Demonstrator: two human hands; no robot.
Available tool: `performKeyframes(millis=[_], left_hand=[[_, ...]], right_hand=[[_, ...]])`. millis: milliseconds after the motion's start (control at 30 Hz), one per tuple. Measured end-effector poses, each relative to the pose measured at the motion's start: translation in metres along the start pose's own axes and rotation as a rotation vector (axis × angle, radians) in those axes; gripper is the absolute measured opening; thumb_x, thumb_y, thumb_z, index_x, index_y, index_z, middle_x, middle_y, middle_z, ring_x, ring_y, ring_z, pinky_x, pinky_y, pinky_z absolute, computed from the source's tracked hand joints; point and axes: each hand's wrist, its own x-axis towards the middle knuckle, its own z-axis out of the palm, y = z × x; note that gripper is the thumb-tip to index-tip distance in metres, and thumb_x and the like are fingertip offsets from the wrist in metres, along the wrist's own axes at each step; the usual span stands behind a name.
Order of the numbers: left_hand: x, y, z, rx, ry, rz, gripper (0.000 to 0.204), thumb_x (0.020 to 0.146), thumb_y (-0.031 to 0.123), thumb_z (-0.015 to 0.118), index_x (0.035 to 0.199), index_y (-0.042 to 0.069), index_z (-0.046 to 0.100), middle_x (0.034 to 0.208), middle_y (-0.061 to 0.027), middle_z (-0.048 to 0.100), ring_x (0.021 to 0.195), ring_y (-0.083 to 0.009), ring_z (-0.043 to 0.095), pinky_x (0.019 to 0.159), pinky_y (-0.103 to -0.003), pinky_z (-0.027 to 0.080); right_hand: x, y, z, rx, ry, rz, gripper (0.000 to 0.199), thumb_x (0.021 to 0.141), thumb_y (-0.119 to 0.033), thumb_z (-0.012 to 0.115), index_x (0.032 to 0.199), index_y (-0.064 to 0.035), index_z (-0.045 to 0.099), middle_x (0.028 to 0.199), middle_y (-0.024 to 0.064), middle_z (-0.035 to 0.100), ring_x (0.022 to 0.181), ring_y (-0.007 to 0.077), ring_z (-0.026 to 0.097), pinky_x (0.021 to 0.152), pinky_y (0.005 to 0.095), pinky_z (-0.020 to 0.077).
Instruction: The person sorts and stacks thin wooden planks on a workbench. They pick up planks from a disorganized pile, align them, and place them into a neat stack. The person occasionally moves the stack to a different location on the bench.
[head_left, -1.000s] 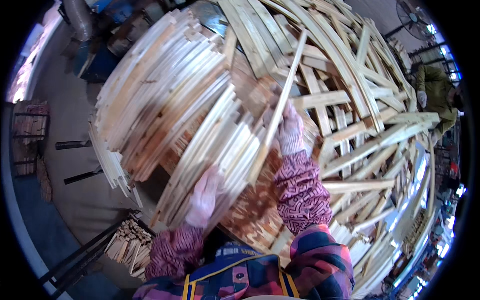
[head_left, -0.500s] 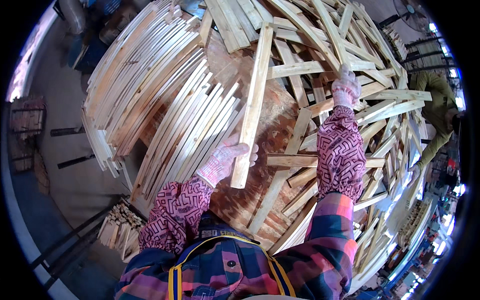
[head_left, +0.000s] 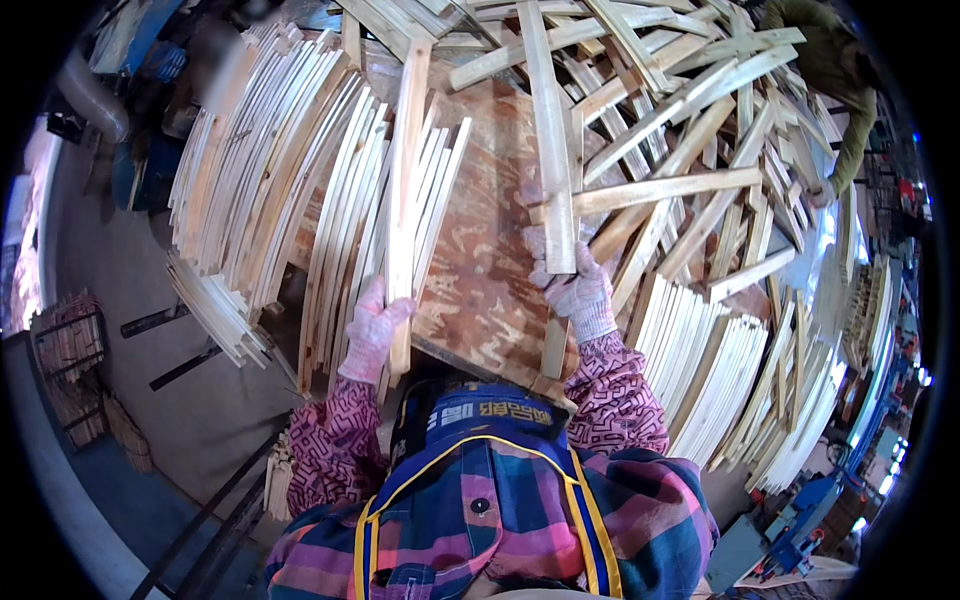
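While rows of pale strips (head_left: 255,170) lie at the left, the left hand (head_left: 374,328) grips a wooden strip (head_left: 406,190) near its near end, its long axis running near to far, far end slightly right. Over the brown tabletop (head_left: 490,210), the right hand (head_left: 575,288) clasps a board (head_left: 546,140) by its near end; it points far, leaning left. Farther right sprawls a jumbled pile (head_left: 690,188).
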Motion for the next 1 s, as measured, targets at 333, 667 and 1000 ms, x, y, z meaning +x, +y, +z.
performKeyframes(millis=[333,667,1000], left_hand=[[-0.075,-0.118,0.008,1.251,0.377,0.359,0.075,0.073,0.01,0.067,0.144,0.015,0.043,0.142,-0.0153,0.039,0.134,-0.0385,0.033,0.112,-0.045,0.034],[0.007,-0.102,0.047,1.878,0.348,0.342,0.063,0.09,0.02,0.049,0.15,0.018,0.031,0.157,-0.0148,0.026,0.145,-0.0408,0.02,0.12,-0.053,0.014],[0.027,-0.105,0.04,1.629,-0.01,0.784,0.069,0.088,0.003,0.048,0.151,0.024,0.031,0.154,-0.0101,0.033,0.142,-0.0301,0.032,0.116,-0.044,0.03]], right_hand=[[-0.056,0.046,-0.02,-1.272,0.239,-0.263,0.047,0.084,-0.026,0.075,0.118,0.0012,0.058,0.092,0.0074,0.066,0.075,0.0154,0.063,0.064,0.0302,0.0526],[-0.1,0.088,-0.063,-1.084,0.121,-0.332,0.035,0.096,-0.018,0.061,0.125,0.0004,0.05,0.087,0.0068,0.067,0.077,0.0151,0.064,0.069,0.0284,0.0514],[-0.08,0.075,-0.101,-1.943,-0.068,-0.479,0.053,0.086,-0.012,0.065,0.134,-0.0017,0.045,0.097,0.0099,0.067,0.086,0.0273,0.066,0.076,0.0357,0.0535]])
